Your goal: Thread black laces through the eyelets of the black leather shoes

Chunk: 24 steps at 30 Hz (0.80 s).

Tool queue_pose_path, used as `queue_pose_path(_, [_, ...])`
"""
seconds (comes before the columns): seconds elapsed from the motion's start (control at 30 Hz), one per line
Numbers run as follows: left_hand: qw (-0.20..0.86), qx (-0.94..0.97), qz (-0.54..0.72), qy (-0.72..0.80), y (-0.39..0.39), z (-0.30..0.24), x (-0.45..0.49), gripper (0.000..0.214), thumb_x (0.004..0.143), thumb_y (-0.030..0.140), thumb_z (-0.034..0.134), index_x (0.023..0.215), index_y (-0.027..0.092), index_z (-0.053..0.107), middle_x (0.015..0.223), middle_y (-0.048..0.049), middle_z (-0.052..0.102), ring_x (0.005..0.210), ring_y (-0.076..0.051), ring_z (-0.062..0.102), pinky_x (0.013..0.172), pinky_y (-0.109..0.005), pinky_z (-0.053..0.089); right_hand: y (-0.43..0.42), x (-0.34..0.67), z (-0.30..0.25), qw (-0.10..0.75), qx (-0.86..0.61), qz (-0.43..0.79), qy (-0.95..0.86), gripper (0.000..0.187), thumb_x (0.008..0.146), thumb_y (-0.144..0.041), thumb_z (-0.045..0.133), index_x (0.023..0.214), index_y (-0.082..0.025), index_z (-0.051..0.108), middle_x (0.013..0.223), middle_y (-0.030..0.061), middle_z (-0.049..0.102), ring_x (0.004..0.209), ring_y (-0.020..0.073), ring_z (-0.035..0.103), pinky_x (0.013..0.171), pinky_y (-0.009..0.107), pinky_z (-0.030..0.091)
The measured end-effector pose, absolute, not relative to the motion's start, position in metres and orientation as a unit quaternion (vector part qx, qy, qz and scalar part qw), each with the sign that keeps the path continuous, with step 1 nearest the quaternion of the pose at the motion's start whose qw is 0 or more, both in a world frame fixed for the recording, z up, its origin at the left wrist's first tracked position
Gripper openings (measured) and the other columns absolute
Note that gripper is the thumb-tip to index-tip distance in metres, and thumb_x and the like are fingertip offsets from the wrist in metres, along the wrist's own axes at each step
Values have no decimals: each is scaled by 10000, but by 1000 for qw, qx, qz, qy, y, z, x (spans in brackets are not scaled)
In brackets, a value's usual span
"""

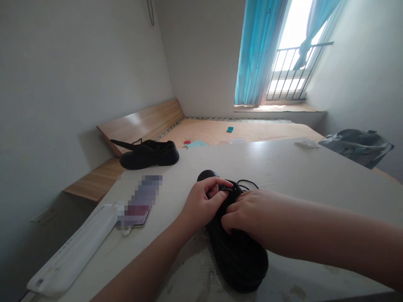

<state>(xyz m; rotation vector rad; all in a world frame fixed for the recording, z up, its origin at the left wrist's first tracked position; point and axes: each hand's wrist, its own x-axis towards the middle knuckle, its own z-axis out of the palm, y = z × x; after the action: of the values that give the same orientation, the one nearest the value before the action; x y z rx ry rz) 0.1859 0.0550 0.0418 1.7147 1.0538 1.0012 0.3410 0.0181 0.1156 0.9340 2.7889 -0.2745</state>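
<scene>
A black lace-up shoe [241, 262] lies on the white table [283, 167] in front of me, its toe away and its heel toward me. My left hand [204, 199] is on the left of its upper, thumb and index finger closed at the lacing. From the right, my right hand [247, 209] reaches over the shoe's opening with its fingers curled down. Its fingertips are partly hidden, so what they grip is unclear. A loop of black shoelace [248, 182] sticks out to the right beyond my fingers.
Another black shoe [151, 154] stands at the table's far left edge. Nearer are a blurred-out phone-like item [138, 209] and a long white power strip [75, 249]. A small clear packet [306, 143] lies far right. Behind are a bed [208, 128] and a grey bag [359, 147].
</scene>
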Motion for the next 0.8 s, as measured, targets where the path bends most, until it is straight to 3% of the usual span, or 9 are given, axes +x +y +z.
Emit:
queue_pose_path(0.1, [435,690,403,415,54,43,185,243,757,266,594,920,149,731,564,71,318,543,-89,315,542,-235,267,17,355,112,29,365,-105,924,351,698,42,529,900,-230,620,865,-11,699,805,167,656,688,267,405])
queue_pose_path(0.33, [436,691,405,410,54,41,184,249,758,254,595,940,153,731,573,70,335,554,-89,326,554,-237,276,13,367,111,-79,347,-146,923,258,807,7,420,844,-219,540,906,-9,668,818,131,608,717,251,398])
queue_pose_path(0.57, [442,684,410,410,53,43,184,237,754,254,596,922,152,728,567,70,336,547,-88,325,540,-234,268,-6,368,128,-113,372,-180,904,227,898,-134,355,889,-245,553,871,14,672,771,158,617,668,268,450])
queue_pose_path(0.67, [442,685,408,411,53,43,184,238,761,256,599,933,156,730,570,68,343,546,-88,333,540,-235,271,-19,369,122,-160,374,-134,904,173,893,-313,467,971,-240,603,952,53,701,826,202,659,697,306,518])
queue_pose_path(0.73, [445,684,410,408,54,42,184,241,761,249,598,939,156,731,573,65,350,549,-88,341,546,-236,278,-27,369,111,-192,370,-87,905,406,822,-466,579,1142,-215,595,1096,102,692,955,264,668,747,351,557])
queue_pose_path(0.8, [446,682,414,405,55,40,185,242,760,241,597,941,155,733,576,64,346,552,-88,340,553,-237,282,-35,366,98,-217,377,-37,900,598,807,-462,606,1321,-174,505,1216,140,653,1068,290,646,804,371,573])
